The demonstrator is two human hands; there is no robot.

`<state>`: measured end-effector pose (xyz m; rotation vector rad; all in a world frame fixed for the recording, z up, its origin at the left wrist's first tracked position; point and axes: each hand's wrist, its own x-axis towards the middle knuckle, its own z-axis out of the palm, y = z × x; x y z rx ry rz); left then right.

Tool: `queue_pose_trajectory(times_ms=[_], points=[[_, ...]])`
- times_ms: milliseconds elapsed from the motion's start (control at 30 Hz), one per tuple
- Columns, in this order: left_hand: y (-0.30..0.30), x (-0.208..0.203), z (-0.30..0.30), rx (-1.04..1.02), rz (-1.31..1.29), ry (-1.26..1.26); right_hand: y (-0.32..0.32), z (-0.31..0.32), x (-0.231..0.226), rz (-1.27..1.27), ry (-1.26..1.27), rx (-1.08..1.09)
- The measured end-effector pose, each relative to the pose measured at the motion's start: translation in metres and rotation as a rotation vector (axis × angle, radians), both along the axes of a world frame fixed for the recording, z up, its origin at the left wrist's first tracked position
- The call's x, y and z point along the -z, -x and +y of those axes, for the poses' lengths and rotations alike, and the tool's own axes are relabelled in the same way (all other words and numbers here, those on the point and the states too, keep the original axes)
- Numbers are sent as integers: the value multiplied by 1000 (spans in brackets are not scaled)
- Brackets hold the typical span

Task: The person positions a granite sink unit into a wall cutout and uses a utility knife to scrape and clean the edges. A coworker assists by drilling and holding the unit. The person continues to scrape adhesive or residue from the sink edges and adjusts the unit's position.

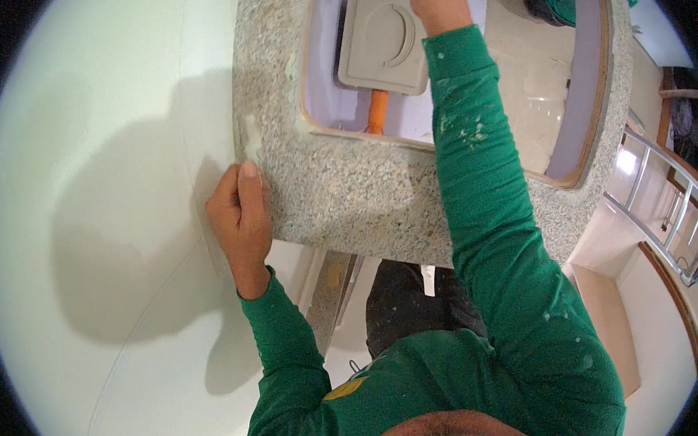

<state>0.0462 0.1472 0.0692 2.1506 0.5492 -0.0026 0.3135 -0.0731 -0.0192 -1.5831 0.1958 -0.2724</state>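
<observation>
As our left hand [239,213] curls its fingers at the left edge of the granite countertop [347,190] before us and our right hand [437,1] leaves frame, we cannot tell what either grips, but should reach without leaning on the cutout rim [562,181].

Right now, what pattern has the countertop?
The countertop is speckled grey, clearest in the head view.
</observation>
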Motion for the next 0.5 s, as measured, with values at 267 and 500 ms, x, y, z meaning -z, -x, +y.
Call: queue_pose_trajectory(times_ms=[267,500], points=[[54,-17,-13,-167,-18,458,5,-4,-11,55,-71,-39],[86,-20,-17,-279,-8,925,4,-11,-5,2,-42,-37]])
